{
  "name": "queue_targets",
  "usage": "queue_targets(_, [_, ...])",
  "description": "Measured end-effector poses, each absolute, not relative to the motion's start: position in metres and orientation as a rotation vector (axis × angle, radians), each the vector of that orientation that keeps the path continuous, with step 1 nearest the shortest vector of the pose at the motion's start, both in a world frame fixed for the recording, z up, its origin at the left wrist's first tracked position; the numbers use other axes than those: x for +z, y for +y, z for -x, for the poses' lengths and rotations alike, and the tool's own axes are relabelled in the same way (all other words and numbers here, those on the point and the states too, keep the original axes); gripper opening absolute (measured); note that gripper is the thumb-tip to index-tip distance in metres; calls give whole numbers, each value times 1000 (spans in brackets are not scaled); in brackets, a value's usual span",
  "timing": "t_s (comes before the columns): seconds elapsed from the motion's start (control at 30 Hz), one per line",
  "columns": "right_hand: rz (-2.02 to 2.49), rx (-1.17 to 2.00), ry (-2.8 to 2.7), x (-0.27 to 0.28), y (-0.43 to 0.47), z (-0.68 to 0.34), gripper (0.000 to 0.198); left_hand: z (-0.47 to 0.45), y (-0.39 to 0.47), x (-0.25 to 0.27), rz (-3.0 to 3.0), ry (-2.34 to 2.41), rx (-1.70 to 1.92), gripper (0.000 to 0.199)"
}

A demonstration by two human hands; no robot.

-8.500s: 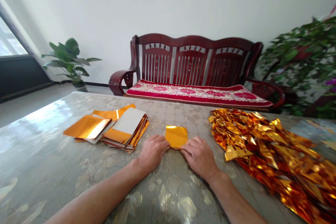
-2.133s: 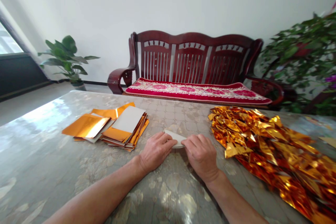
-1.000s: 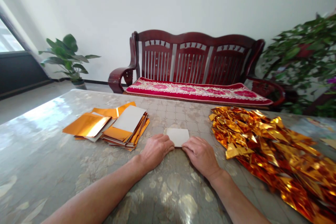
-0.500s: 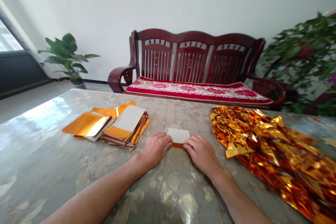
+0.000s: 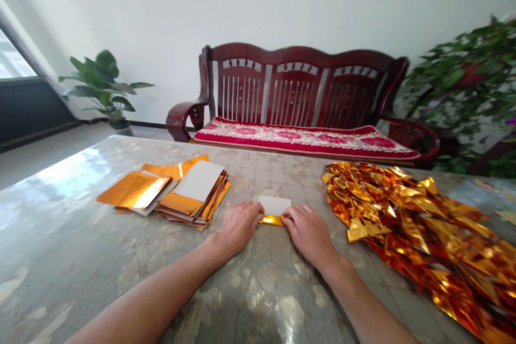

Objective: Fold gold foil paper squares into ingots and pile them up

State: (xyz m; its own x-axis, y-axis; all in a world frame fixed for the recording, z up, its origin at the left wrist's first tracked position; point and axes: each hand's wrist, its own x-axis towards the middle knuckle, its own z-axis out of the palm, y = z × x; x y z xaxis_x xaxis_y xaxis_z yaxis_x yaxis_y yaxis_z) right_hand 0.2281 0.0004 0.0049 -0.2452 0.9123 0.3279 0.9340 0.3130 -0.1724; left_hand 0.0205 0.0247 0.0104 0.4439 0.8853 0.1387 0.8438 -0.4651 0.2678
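Note:
A small sheet of gold foil paper (image 5: 274, 205) lies on the table between my hands, white side up. Its near edge is turned over into a shiny gold strip. My left hand (image 5: 242, 222) is closed on the left end of that strip, fingers bent. At the right end, my right hand (image 5: 308, 229) pinches the same strip with thumb and fingers. To the left is a loose stack of gold and white paper sheets (image 5: 181, 204). A large heap of folded gold foil pieces (image 5: 419, 226) spreads out on the right.
The table (image 5: 169, 290) has a glossy, patterned cover. Behind it stands a dark red wooden bench (image 5: 294, 86) with a red floral cushion (image 5: 306, 140). A potted plant (image 5: 105, 86) is at the left, leafy plants (image 5: 471, 80) at the right. Clear plastic (image 5: 479, 193) lies behind the heap.
The near edge of the sheet has rolled further over, so its gold strip now catches the light and less white shows. Both hands keep nearly the same place.

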Motion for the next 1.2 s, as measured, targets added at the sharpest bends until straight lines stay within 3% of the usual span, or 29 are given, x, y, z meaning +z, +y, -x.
queue_targets(0.37, [1682,-94,-2219,4,1,-227,4,-19,28,13,-2566,1638,341,16])
queue_targets(0.5, [1693,-100,-2220,4,0,-226,4,-16,30,8,-2586,1642,507,20])
queue_targets(0.7, [1683,-123,-2241,5,-1,-227,4,-16,21,8,-2773,1183,769,28])
queue_targets(0.83, [1666,-131,-2236,5,-1,-227,7,-20,15,9,-2862,980,624,28])
queue_targets(1.2, [1690,-113,-2156,3,0,-228,3,-28,12,6,-3012,1115,247,15])
